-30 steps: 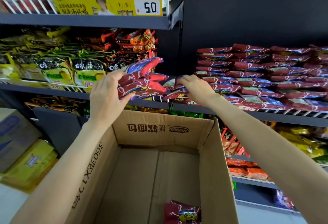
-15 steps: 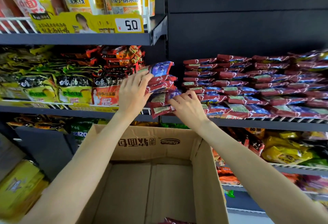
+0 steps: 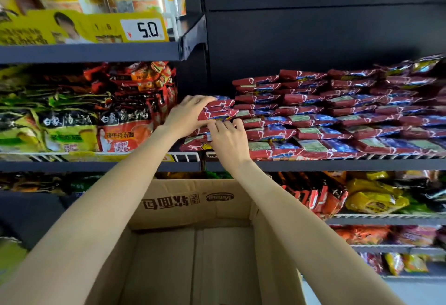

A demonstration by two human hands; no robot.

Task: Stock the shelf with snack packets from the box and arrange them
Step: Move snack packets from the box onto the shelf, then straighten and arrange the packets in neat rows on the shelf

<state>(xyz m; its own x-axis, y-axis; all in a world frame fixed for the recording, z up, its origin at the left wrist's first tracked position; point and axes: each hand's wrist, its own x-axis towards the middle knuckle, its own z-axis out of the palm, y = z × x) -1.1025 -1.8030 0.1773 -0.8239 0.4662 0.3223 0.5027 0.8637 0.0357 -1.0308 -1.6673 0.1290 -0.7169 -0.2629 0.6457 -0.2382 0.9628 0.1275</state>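
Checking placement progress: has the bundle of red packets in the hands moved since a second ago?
Yes: the red packets went rightward onto the shelf, beside the stacked rows.

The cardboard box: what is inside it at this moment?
The visible part of the cardboard box shows only its bare brown floor and walls, no packets. Both forearms and the picture's lower edge cover the rest, so packets there cannot be excluded.

Even, fairly bright shop light; soft at the edges, wide-angle bend throughout
Light falls from above and in front, leaving the forearms evenly lit and the black back panel dark with a faint sheen; deep shadow sits under the upper shelf. The yellow price tag smears with motion blur, the far-right red packets lose focus, and shelf lines bow toward the corners
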